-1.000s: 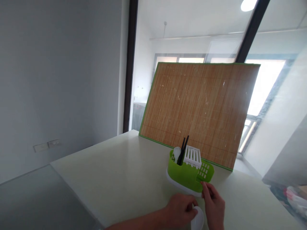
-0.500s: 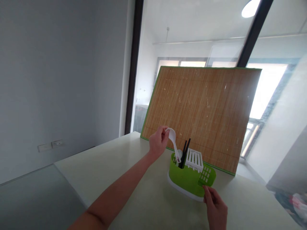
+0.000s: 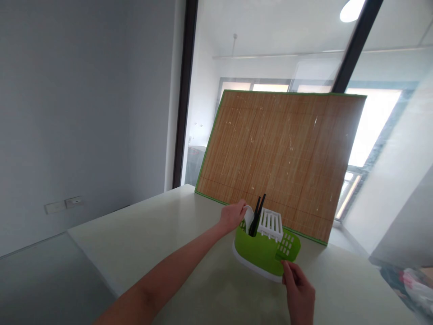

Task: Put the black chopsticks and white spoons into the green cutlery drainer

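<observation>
Two bare hands meet at one green cutlery drainer (image 3: 260, 253), which stands on its white drip base on the pale table (image 3: 169, 253) just in front of a bamboo mat (image 3: 280, 158) propped upright behind it. The left hand (image 3: 232, 215) reaches in from the near left and closes its fingers on the bowl of a white spoon (image 3: 248, 216) — the spoon stands upright in the drainer's left compartment, bowl uppermost, its handle hidden below the rim. Just right of the spoon in that same compartment, two black chopsticks (image 3: 257, 213) lean with their tips rising above the drainer. Right of the chopsticks sits a white slotted insert (image 3: 271, 224), set into the middle of the drainer. The right hand (image 3: 299, 295) comes up from the near right edge of the drainer and pinches the perforated green tab (image 3: 289, 246) that juts from the drainer's right end — thumb and fingertips are at its lower edge, the rest of the hand curled below. Beyond the mat stands a glass partition with a dark frame (image 3: 182, 90).
</observation>
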A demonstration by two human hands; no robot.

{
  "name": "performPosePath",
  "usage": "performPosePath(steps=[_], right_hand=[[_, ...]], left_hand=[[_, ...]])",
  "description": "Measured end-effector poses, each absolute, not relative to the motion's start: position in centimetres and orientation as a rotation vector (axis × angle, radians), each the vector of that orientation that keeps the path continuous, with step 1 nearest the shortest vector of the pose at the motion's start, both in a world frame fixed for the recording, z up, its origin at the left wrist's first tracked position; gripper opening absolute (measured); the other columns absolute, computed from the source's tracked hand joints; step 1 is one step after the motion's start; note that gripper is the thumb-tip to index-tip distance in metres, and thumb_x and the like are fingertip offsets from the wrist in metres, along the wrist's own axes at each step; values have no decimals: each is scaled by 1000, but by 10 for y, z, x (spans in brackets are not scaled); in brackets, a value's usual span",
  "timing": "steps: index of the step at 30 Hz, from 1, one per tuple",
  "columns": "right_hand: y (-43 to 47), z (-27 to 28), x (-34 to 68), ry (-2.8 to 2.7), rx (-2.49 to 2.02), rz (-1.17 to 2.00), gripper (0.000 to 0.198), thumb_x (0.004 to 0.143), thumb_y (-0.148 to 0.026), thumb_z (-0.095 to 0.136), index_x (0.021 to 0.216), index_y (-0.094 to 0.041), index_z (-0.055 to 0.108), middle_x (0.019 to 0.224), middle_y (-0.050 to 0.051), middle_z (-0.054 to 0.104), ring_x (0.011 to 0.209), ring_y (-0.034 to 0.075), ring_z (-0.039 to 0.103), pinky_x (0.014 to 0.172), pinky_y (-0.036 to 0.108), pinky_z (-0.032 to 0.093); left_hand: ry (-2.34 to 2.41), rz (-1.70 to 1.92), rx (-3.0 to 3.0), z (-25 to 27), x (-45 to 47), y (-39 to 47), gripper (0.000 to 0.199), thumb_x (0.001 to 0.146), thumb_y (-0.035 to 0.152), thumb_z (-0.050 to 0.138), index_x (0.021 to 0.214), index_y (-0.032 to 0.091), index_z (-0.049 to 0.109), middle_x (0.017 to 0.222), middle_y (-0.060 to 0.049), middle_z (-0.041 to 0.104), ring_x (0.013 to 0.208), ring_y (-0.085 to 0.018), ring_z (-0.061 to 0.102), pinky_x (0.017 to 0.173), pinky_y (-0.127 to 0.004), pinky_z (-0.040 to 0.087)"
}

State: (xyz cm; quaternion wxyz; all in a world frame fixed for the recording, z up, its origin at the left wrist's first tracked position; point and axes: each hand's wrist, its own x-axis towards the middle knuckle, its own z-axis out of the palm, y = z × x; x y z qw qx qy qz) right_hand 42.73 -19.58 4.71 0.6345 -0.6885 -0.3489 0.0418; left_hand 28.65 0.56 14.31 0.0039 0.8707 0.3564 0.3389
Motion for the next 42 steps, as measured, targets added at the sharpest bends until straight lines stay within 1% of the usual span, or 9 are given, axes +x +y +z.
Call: performPosePath(steps=[6, 13, 15, 18, 21, 24, 28, 34, 42], right_hand=[[-194, 45, 426, -820, -1587, 85, 44, 71, -60, 57, 80, -17, 64, 52, -4, 52, 51, 13, 47, 49, 22, 36], [-193, 43, 425, -852, -1586, 88, 42, 73, -59, 56, 79, -18, 63, 52, -5, 50, 52, 13, 46, 50, 22, 35], [-193, 42, 426, -857, -1598, 83, 42, 74, -59, 56, 79, -18, 63, 52, -5, 51, 51, 13, 46, 50, 22, 35], [-193, 41, 426, -854, -1597, 91, 42, 74, -59, 56, 80, -18, 63, 52, -5, 51, 51, 13, 45, 49, 22, 34], [-192, 41, 425, -841, -1590, 120, 43, 73, -60, 56, 81, -18, 62, 53, -5, 50, 52, 13, 45, 50, 22, 35], [-191, 40, 426, -856, -1580, 134, 41, 74, -59, 55, 80, -19, 61, 53, -5, 48, 53, 13, 44, 51, 23, 35], [-187, 27, 429, -908, -1577, 153, 40, 78, -58, 51, 76, -19, 58, 54, -5, 46, 54, 13, 42, 52, 24, 34], [-163, -10, 410, -1209, -1645, 349, 41, 81, -51, 45, 55, -20, 49, 53, -2, 49, 56, 15, 46, 53, 25, 34], [-155, -24, 395, -1274, -1724, 340, 37, 82, -45, 43, 55, -21, 47, 53, -2, 51, 55, 15, 47, 54, 25, 32]], left_hand=[[1133, 1009, 2766, 132, 293, 9, 22, 91, 34, 43, 99, 21, 58, 86, -1, 66, 77, -16, 59, 64, -23, 38], [1089, 1030, 2884, 135, 292, 2, 25, 91, 22, 40, 85, 12, 63, 87, -13, 63, 88, -24, 56, 74, -33, 39], [1084, 1066, 2887, 140, 286, -2, 25, 91, 23, 39, 89, 11, 61, 90, -14, 62, 88, -25, 56, 74, -34, 39], [1039, 1127, 2879, 136, 274, -19, 26, 93, 29, 37, 96, 15, 59, 93, -11, 61, 85, -23, 56, 72, -33, 40], [800, 1112, 2851, 106, 261, -50, 28, 92, 33, 37, 81, 19, 59, 80, -6, 62, 72, -18, 55, 66, -30, 40], [506, 904, 2840, 56, 256, -81, 24, 86, 28, 43, 70, 19, 57, 70, -4, 61, 65, -16, 56, 60, -28, 39], [451, 516, 2875, 7, 257, -103, 18, 77, 29, 52, 64, 19, 59, 64, -1, 64, 60, -15, 59, 57, -24, 39], [467, 347, 2942, 4, 263, -104, 17, 75, 29, 53, 67, 19, 64, 69, -2, 69, 64, -18, 64, 55, -22, 41], [436, 369, 2952, 6, 261, -105, 13, 74, 26, 54, 72, 20, 65, 74, -1, 71, 68, -19, 66, 57, -23, 43]])
